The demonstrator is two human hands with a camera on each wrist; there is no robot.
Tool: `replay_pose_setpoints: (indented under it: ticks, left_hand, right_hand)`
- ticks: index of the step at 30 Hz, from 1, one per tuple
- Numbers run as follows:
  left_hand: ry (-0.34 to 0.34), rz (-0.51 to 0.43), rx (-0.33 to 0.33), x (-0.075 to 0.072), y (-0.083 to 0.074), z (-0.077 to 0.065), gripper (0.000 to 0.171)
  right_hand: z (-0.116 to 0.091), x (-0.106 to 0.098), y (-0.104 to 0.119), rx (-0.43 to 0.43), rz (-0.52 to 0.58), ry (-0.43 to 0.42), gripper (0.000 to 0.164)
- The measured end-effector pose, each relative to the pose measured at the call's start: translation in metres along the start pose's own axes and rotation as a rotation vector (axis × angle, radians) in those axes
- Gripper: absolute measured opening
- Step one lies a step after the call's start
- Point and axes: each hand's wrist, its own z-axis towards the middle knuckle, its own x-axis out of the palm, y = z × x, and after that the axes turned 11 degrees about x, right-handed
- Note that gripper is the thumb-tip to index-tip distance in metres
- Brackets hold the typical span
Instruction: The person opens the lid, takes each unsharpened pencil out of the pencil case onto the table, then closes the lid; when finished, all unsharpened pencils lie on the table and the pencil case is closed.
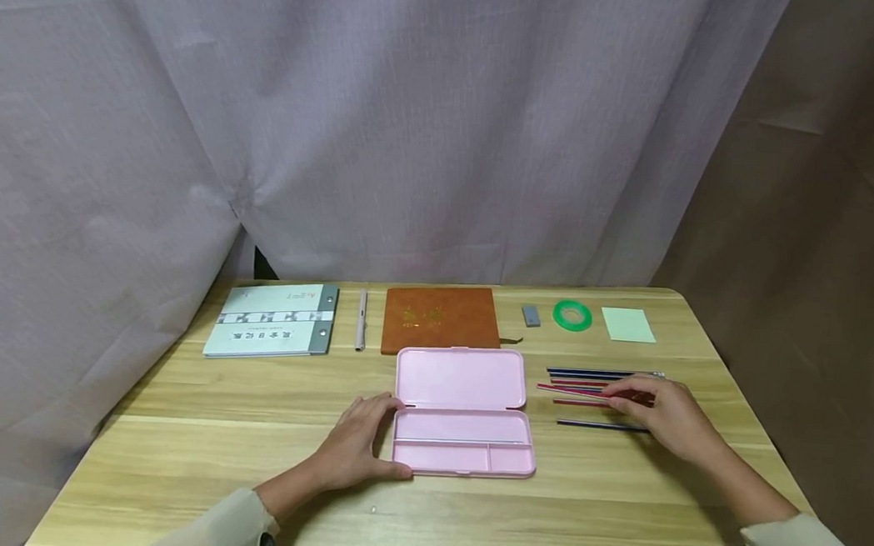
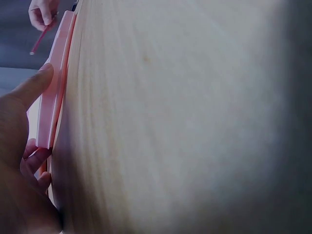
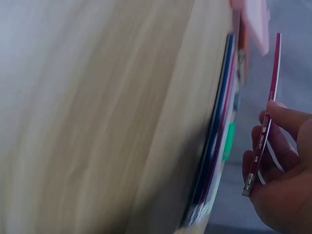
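Note:
A pink pencil case [image 1: 457, 443] lies with its lid [image 1: 461, 378] folded back, and the compartments of its tray hold nothing. My left hand [image 1: 359, 442] grips the case's left end, thumb on the front wall and fingers at the back corner. In the left wrist view the thumb [image 2: 41, 80] presses the pink side. To the right, my right hand [image 1: 661, 410] pinches a red pencil [image 3: 274, 73], lifted off the table with its eraser end toward the palm. Beneath it, several dark and red pencils [image 1: 599, 374] lie side by side.
Behind the case lies a brown notebook [image 1: 442, 319]. A grey eraser [image 1: 530, 315], green tape roll [image 1: 572, 315] and pale green sticky notes [image 1: 628, 325] sit at the back right. A pen [image 1: 361, 320] and a white booklet [image 1: 272, 321] lie at the left. Curtains hang behind the table.

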Motion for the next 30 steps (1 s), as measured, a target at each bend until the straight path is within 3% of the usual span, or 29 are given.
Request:
replay_pose_setpoints:
  ticks: [5, 10, 16, 25, 30]
  left_hand:
    - [-0.012, 0.000, 0.012, 0.000, 0.000, 0.000, 0.089]
    - [-0.005, -0.005, 0.008, -0.001, -0.001, 0.000, 0.090]
    - [-0.008, -0.006, 0.014, -0.001, 0.000, 0.001, 0.090]
    - [-0.009, -0.002, 0.014, 0.000, 0.000, 0.000, 0.090]
    - [-0.004, 0.000, 0.010, -0.001, 0.000, 0.000, 0.089]
  right_hand:
    - [0.006, -0.008, -0.022, 0.026, -0.053, 0.001, 0.011]
    - [0.011, -0.011, -0.033, -0.003, -0.087, 0.002, 0.014]
    - [0.015, -0.012, -0.034, -0.004, -0.123, 0.018, 0.014]
    - [0.018, -0.014, -0.035, 0.092, -0.093, 0.036, 0.014]
    - [0.017, -0.016, -0.028, 0.079, -0.069, 0.034, 0.015]
